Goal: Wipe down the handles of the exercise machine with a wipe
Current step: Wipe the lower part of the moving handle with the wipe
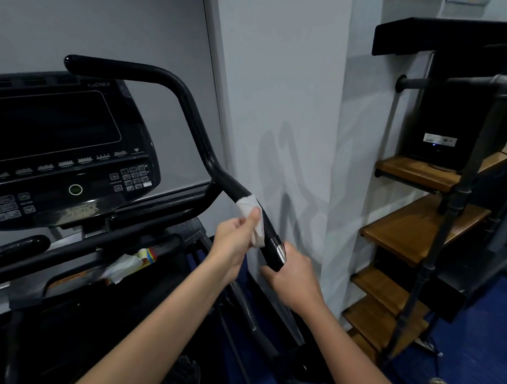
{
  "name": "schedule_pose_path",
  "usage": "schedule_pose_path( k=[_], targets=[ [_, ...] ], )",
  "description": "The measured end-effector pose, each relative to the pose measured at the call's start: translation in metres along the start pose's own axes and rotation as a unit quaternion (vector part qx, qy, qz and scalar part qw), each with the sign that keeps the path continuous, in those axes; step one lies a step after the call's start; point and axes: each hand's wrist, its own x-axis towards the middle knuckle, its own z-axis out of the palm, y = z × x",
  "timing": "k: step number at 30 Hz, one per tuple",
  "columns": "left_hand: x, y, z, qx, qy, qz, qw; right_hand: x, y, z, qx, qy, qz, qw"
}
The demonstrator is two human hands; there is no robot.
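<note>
Grey walls are seen behind the exercise machine's handle (218, 167). Its lower end is clasped by the right hand (293, 276); just above that grip, up the slanting bar, the wipe (252, 213) is pinched against it by the left hand (234, 244).

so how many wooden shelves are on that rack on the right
5 in view, stacked: top shelf under the black speaker, second, third, fourth, bottom, partly hidden. More may sit out of frame.

Console (59, 142) cut off at left edge — its key labels too small to read.
</note>
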Motion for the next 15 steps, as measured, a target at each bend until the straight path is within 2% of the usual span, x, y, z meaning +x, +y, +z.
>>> schedule_pose_path(
  k=[2, 5, 7, 10, 15],
  targets=[
    [-0.004, -0.004, -0.001, 0.039, -0.009, 0.008, 0.999, 0.0, 0.0, 0.0, -0.001, -0.002, 0.002, 1.0],
    [0.015, 0.015, 0.002, -0.035, 0.022, -0.007, 0.999, 0.0, 0.0, 0.0, 0.001, 0.003, 0.006, 1.0],
    [0.026, 0.032, 0.005, -0.08, 0.017, -0.038, 0.996, -0.001, 0.0, 0.001, -0.002, 0.006, 0.007, 1.0],
    [0.052, 0.055, -0.003, -0.103, -0.004, -0.085, 0.991, -0.002, -0.001, 0.002, 0.004, 0.011, 0.003, 1.0],
    [0.101, 0.079, -0.025, -0.153, 0.04, -0.123, 0.98, -0.002, 0.0, 0.001, 0.015, -0.002, 0.005, 1.0]
  ],
)
